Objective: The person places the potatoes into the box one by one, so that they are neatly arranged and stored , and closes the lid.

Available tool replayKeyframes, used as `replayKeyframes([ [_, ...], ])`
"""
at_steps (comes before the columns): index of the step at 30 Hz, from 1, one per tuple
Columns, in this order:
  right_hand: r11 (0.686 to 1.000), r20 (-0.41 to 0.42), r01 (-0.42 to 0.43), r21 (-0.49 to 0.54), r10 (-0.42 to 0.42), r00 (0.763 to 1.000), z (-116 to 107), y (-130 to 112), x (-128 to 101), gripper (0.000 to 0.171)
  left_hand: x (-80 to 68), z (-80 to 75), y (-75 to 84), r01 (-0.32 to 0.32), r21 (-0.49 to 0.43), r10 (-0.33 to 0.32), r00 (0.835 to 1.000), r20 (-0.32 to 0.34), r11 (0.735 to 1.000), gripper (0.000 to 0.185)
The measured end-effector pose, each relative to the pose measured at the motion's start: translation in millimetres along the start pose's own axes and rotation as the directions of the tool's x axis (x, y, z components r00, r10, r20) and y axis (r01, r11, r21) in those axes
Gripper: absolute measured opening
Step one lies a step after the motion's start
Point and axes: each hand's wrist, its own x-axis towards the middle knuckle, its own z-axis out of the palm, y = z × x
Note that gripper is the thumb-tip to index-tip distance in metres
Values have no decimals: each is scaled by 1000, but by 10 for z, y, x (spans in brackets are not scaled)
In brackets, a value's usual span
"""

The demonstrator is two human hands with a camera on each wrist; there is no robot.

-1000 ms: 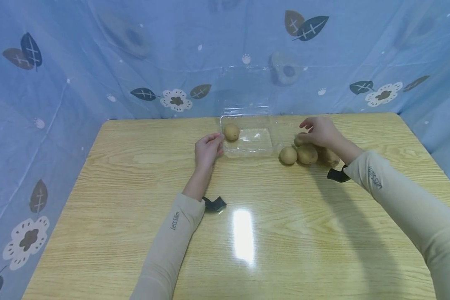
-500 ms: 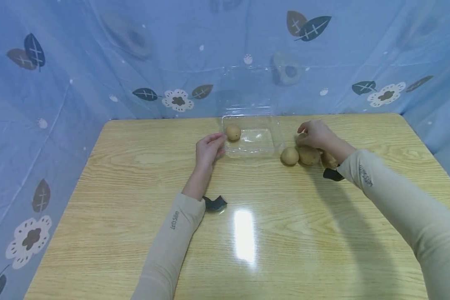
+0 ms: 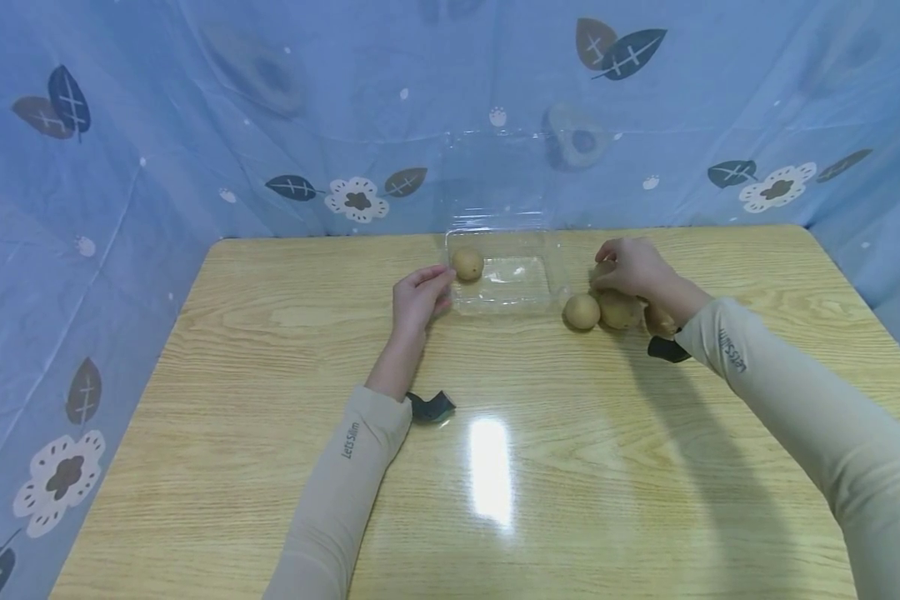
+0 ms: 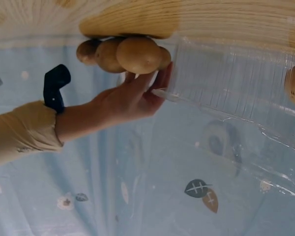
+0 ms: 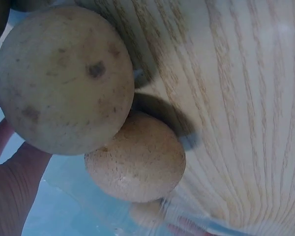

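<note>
A clear plastic clamshell box (image 3: pixel 528 292) stands open at the far middle of the wooden table, its lid upright against the curtain. One potato (image 3: pixel 467 263) lies in its left end. My left hand (image 3: pixel 417 297) rests against the box's left side with relaxed fingers. To the right of the box lies a cluster of potatoes (image 3: pixel 582 311) (image 3: pixel 619 309). My right hand (image 3: pixel 630 265) sits on the far side of that cluster, fingers curled over a potato (image 3: pixel 602 272) that is mostly hidden. The right wrist view is filled by two potatoes (image 5: pixel 64 78) (image 5: pixel 135 157).
The table (image 3: pixel 570 467) is pale glossy wood with a light glare near its middle. A blue leaf-and-flower curtain (image 3: pixel 195 125) walls in the back and both sides. Black straps (image 3: pixel 429 407) (image 3: pixel 667 348) hang from both wrists.
My right hand has lowered and its fingers have closed over the far potato of the cluster. The left hand and the box have stayed put.
</note>
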Motion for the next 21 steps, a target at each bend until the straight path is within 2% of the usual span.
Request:
replayKeyframes([
  [7, 994, -99, 81, 68, -74, 992, -47, -75, 64, 33, -6, -11, 18, -8, -28, 9, 1000, 24, 1000, 27],
  [14, 983, -175, 125, 132, -101, 979, -132, -357, 128, 34, -16, -9, 21, -2, -51, 4, 999, 41, 999, 28],
  [21, 969, -118, 169, 181, -149, 982, -23, -630, 239, 39, -13, -9, 17, -1, -49, 3, 999, 43, 999, 28],
])
